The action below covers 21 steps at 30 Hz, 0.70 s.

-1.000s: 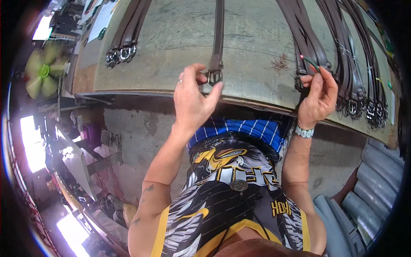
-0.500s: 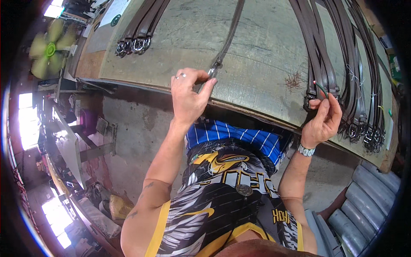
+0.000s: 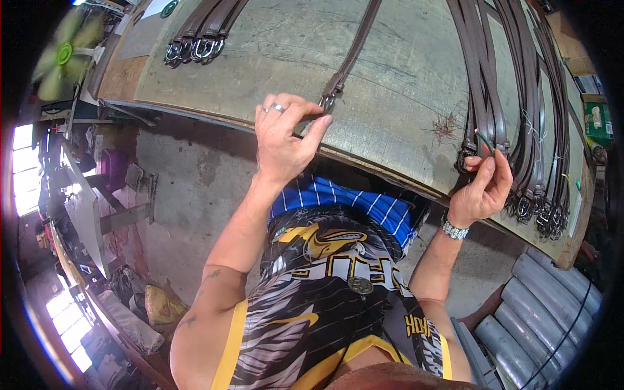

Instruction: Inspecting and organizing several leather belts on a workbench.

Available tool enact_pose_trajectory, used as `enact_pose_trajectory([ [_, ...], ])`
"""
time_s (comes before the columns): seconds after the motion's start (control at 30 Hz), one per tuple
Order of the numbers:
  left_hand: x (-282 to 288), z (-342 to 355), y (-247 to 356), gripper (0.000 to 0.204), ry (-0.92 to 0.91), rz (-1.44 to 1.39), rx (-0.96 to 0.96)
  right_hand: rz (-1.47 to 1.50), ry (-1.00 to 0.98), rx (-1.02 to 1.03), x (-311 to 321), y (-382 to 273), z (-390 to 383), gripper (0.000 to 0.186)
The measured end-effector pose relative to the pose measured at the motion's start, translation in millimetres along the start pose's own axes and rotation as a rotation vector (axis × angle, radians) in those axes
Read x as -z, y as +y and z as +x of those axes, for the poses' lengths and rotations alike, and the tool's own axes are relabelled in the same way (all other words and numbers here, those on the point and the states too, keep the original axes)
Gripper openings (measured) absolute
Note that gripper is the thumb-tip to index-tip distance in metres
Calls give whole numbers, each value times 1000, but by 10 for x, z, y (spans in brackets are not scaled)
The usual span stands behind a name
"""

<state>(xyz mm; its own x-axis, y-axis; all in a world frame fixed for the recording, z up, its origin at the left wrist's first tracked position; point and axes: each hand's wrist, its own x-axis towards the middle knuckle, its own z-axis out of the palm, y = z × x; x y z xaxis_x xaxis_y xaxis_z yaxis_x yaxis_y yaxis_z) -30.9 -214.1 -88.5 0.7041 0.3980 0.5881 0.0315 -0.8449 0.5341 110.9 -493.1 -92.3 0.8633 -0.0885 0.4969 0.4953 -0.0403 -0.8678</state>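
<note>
My left hand [image 3: 292, 136] grips with thumb and fingertips the silver buckle [image 3: 326, 104] of a single brown belt [image 3: 348, 60], lying at a slant on the worn worktable near its front edge. My right hand [image 3: 484, 188] pinches a thin, curved green piece [image 3: 485, 140] with a small glowing red tip, held over a bundle of brown belts [image 3: 471, 65] with buckles. A scatter of thin reddish-brown shreds [image 3: 446, 127] lies left of that bundle.
More belts lie at the upper left [image 3: 205, 29] and right [image 3: 549, 117] of the worktable [image 3: 273, 39]. A green fan [image 3: 64, 55] stands at the far left, cluttered shelving below it. Large grey rolls [image 3: 533, 312] lie under the table's right end.
My left hand has closed on the buckle and shifted it left, so the single belt now lies slanted. My right hand is lower relative to the bundle. The view has shifted.
</note>
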Motion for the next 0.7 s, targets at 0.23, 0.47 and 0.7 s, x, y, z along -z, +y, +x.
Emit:
enact_pose_trajectory([
  [0.23, 2, -33, 40, 16, 7, -5, 27, 8, 2, 13, 41, -18, -33, 20],
  [0.47, 19, -39, 61, 16, 27, 1, 39, 39, -15, -3, 40, -8, -39, 21],
  [0.7, 49, 44, 90, 11, 78, -74, 186, 37, -20, -3, 12, -25, -12, 21],
])
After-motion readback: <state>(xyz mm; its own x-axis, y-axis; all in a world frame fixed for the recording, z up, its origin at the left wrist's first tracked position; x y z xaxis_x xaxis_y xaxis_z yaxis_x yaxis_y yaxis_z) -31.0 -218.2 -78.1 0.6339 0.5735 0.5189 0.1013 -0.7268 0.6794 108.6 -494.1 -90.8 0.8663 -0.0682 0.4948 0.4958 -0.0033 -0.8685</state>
